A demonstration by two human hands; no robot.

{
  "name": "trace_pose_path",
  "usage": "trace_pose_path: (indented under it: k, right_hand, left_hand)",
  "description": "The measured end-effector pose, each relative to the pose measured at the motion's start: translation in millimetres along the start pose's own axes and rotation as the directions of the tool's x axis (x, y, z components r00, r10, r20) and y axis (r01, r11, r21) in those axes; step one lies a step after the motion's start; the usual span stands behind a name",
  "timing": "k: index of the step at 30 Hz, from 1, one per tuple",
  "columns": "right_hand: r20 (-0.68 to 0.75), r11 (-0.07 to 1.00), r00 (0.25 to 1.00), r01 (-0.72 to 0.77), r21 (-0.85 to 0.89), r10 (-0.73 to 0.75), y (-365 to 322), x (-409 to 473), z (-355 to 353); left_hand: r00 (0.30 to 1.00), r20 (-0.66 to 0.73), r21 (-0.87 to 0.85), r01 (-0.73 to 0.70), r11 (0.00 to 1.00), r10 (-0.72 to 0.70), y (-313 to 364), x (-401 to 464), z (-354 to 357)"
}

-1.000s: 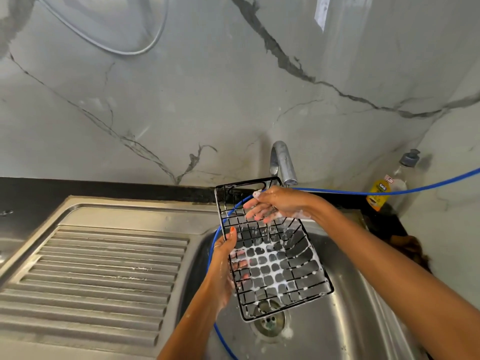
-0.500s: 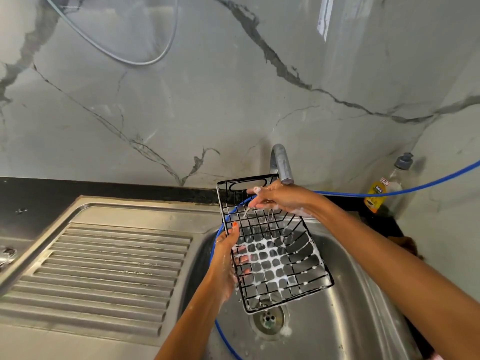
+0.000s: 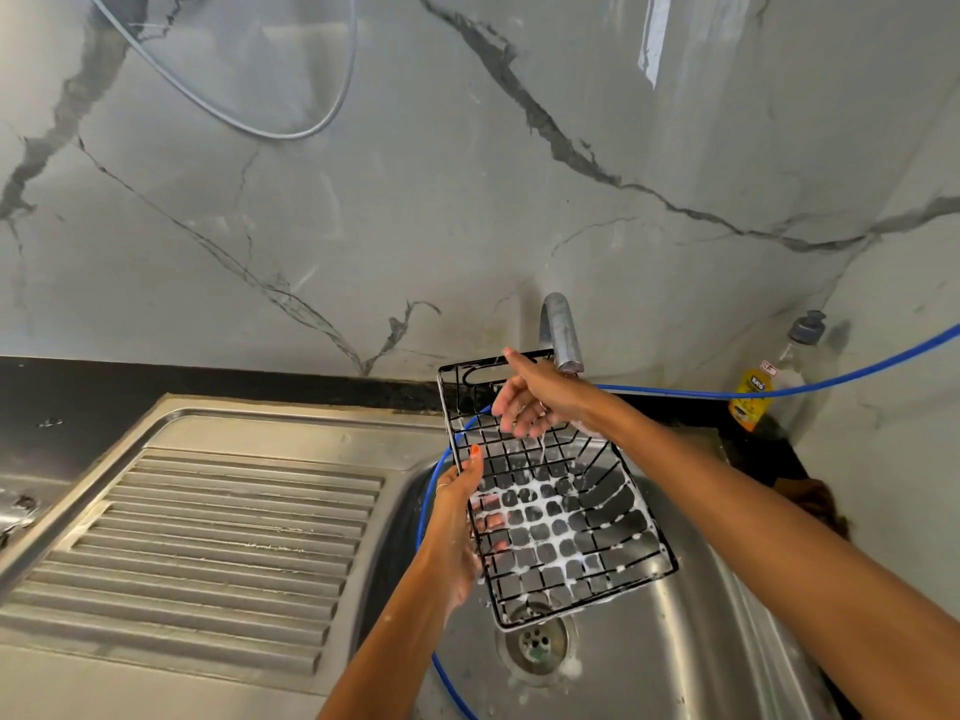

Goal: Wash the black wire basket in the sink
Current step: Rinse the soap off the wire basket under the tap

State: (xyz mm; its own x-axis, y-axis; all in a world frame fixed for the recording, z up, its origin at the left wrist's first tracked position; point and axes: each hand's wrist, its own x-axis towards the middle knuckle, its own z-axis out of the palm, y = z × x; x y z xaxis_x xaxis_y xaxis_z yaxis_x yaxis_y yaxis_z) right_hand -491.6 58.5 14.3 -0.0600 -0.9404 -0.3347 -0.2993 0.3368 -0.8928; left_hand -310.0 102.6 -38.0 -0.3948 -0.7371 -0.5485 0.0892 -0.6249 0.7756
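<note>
Holding the soapy black wire basket (image 3: pixel 553 504) tilted over the stainless steel sink (image 3: pixel 675 641) at lower centre, the left hand (image 3: pixel 457 522) has its grip clasped on the basket's left edge. The right hand (image 3: pixel 535 402), fingers relaxed, hovers beneath the metal tap (image 3: pixel 561 335).

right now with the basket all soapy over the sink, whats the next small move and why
Probably bring the foamy lower part of the basket up under the tap. White suds cover its mesh above the drain, while only the right hand, fingers loose near the spout, drips water. The left hand grips the basket's left edge, so it can do the lifting.
</note>
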Motion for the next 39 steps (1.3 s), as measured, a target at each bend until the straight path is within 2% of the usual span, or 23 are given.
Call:
trace_pose_path:
  k: [3,7,14,17,21,24,28,34,37,39]
  right_hand:
    - [-0.015,0.996,1.0,0.015,-0.091,-0.017,-2.9,-2.5,6.0]
    - [-0.062,0.994,0.997,0.037,-0.099,-0.044,1.3,0.1,8.5]
    - [0.005,0.995,0.995,0.099,0.033,-0.099,6.0,-6.0,1.8]
    - [0.013,0.99,0.997,0.067,0.122,-0.069,2.2,-4.7,1.3]
    - [0.072,0.993,0.997,-0.026,-0.112,0.034,-2.9,-2.7,4.9]
    - [0.033,0.954,0.999,-0.028,-0.298,0.04,-6.8,0.0,8.3]
    - [-0.011,0.902,1.0,-0.028,-0.431,0.025,-10.5,2.7,10.7]
    - [0.002,0.923,1.0,-0.019,-0.383,0.021,-9.1,4.2,7.9]
    - [0.011,0.95,0.999,0.042,-0.309,-0.04,-5.7,3.2,5.1]
    - [0.027,0.941,0.994,0.111,-0.321,-0.108,-3.5,2.4,3.1]
  left_hand:
    - [1.0,-0.002,0.004,-0.004,1.0,0.004,0.6,-1.6,2.8]
    - [1.0,-0.002,0.008,-0.006,1.0,0.006,-0.5,-2.3,4.0]
    - [0.999,-0.021,-0.007,0.028,1.0,-0.028,-3.8,1.5,-0.9]
    - [0.998,-0.038,-0.025,0.052,0.998,-0.053,-6.6,2.5,-1.1]
    - [0.994,-0.052,-0.046,0.097,0.994,-0.099,-13.9,5.1,-4.9]
    - [0.99,-0.096,-0.083,0.096,0.992,-0.104,-18.5,11.2,-7.8]
    - [0.991,-0.125,-0.101,0.032,0.994,-0.045,-17.3,12.2,-6.6]
    - [0.992,-0.129,-0.1,-0.019,0.995,0.006,-21.1,19.5,-6.1]
    - [0.993,-0.117,-0.091,-0.04,0.995,0.029,-24.0,25.9,-6.1]
    - [0.993,-0.109,-0.082,-0.051,0.995,0.042,-24.0,29.2,-6.5]
